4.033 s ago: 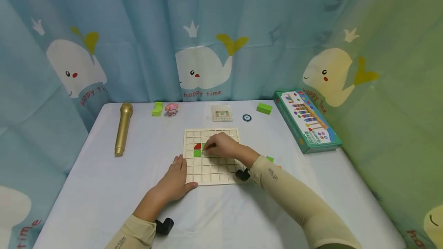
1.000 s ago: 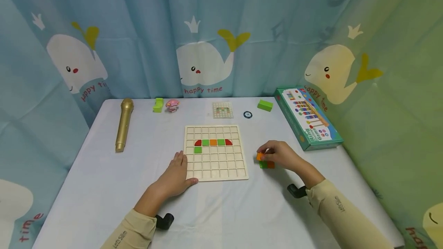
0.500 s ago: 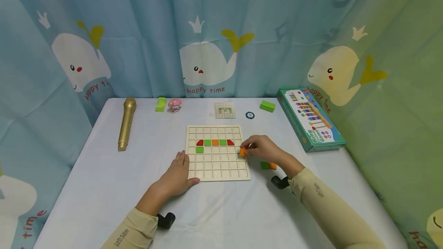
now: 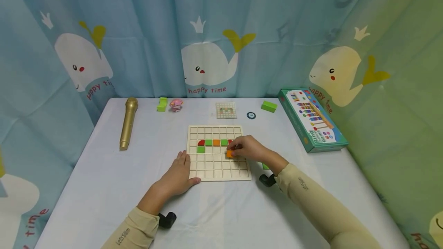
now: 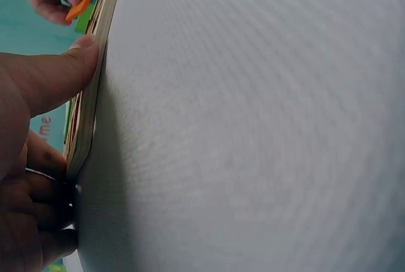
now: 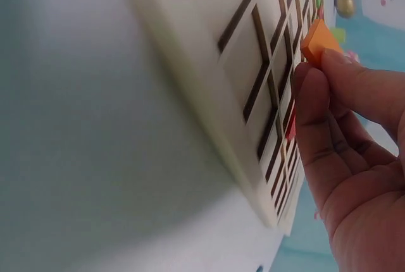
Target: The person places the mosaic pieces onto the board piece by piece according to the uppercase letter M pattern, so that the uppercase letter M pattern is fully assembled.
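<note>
Right hand (image 4: 250, 148) pinches orange tile (image 4: 230, 153) over board (image 4: 219, 172).

Evenly and softly lit from above, without glare. Faint shadows beneath the forearms on the table (image 4: 104, 187). Curved at the edges of the head view. Blurred and out of focus up close in both wrist views.
</note>
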